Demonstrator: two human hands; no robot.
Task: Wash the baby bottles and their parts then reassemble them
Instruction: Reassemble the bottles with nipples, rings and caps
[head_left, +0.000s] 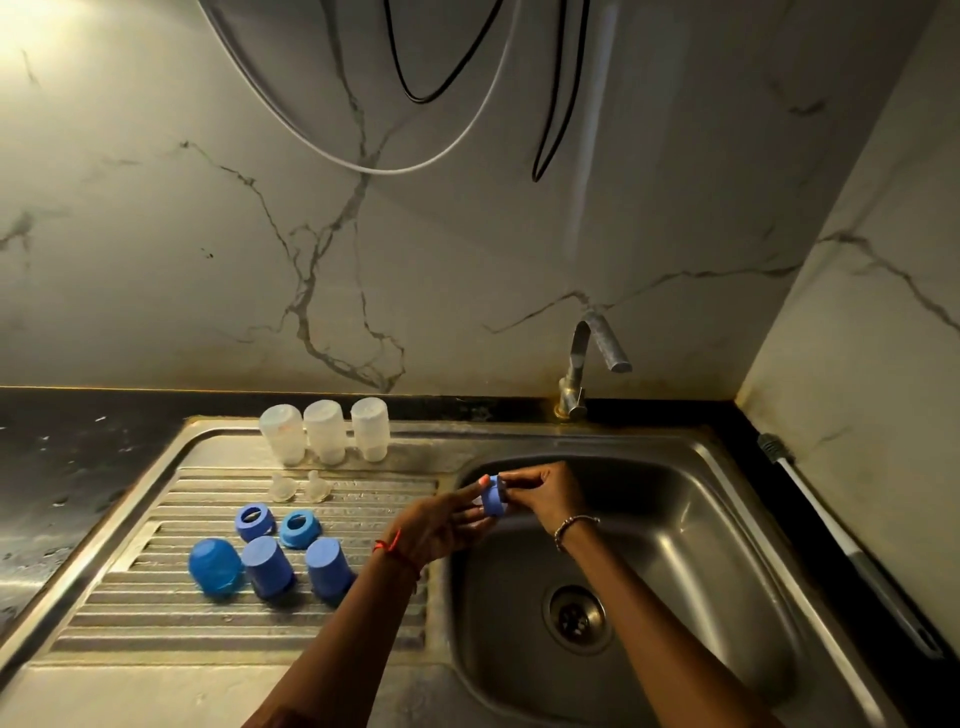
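Over the left rim of the sink basin (727, 545), both hands meet on a blue screw ring (493, 496). My right hand (550, 493) pinches the ring from the right. My left hand (441, 525) holds it from the left, fingers fairly straight with one fingertip on its top edge. On the ribbed drainboard (156, 618) stand three clear bottles (324, 431) upside down, two clear teats (298, 487), two more blue rings (278, 525) and three blue caps (267, 569).
A metal tap (587, 364) rises behind the basin; no water runs from it. The drain (575, 618) sits at the basin's bottom. A long-handled brush (852, 551) lies on the dark counter at the right. Cables hang on the marble wall above.
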